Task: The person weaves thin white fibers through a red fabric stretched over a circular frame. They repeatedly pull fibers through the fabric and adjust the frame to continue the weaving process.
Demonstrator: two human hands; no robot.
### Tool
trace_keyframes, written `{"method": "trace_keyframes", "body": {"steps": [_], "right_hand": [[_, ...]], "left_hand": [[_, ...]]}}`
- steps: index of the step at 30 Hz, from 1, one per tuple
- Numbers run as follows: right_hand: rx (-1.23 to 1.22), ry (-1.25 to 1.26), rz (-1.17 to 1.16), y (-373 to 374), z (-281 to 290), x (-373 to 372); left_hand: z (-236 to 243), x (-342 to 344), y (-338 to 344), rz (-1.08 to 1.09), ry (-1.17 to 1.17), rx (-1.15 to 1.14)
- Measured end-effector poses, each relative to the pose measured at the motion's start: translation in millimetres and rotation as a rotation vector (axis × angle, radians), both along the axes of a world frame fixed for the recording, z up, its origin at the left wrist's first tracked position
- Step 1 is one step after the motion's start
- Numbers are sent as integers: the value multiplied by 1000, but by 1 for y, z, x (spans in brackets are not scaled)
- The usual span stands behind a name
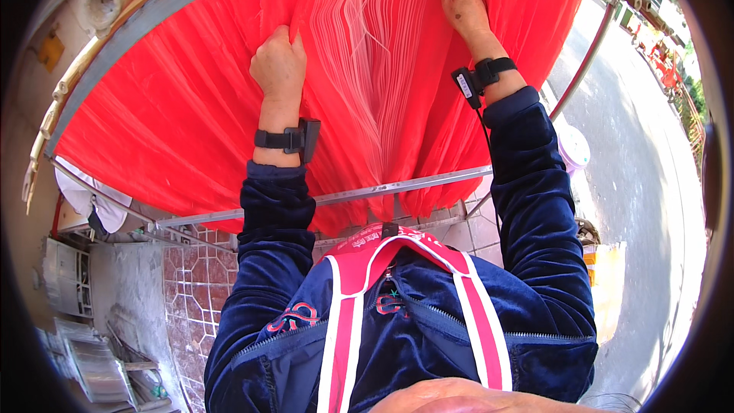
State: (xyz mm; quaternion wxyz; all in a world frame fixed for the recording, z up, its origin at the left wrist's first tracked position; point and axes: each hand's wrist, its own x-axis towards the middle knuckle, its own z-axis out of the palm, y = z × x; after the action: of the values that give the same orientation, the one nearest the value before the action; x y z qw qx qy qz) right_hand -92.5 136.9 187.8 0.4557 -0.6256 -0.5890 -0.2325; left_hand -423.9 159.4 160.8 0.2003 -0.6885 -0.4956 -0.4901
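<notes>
Many thin red sheets (206,84), which look like cloth or paper, hang in close folds over a metal frame in front of me. My left hand (279,65) is closed on a bunch of them, knuckles up and thumb pointing away. Farther off and to the right, my right hand (465,14) is closed on another fold, its fingertips partly hidden against the red. Between the hands the stack is spread, showing pale, wavy sheet edges (382,46) and a few loose white threads. Black straps with small devices circle both wrists.
A metal bar (405,185) crosses the frame's near side, close to my body. Bamboo poles (115,0) run along the far-left rim. Brick-red tiles (195,275) lie below left, a paved road (634,145) right. A white bucket (573,147) stands beside the frame.
</notes>
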Motion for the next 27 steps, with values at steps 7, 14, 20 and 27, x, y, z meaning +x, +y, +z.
{"method": "trace_keyframes", "body": {"steps": [7,14,20,27], "right_hand": [[-126,132,-20,12,-71,-28],[-732,368,-56,-3,-257,-78],[-748,608,114,-5,-327,-82],[-508,1335,372,-6,-348,-90]], "left_hand": [[-49,15,9,-156,-102,-142],[-193,38,3,-150,-47,-673],[-266,31,-3,-76,21,-925],[-287,37,-6,-197,-23,-931]]}}
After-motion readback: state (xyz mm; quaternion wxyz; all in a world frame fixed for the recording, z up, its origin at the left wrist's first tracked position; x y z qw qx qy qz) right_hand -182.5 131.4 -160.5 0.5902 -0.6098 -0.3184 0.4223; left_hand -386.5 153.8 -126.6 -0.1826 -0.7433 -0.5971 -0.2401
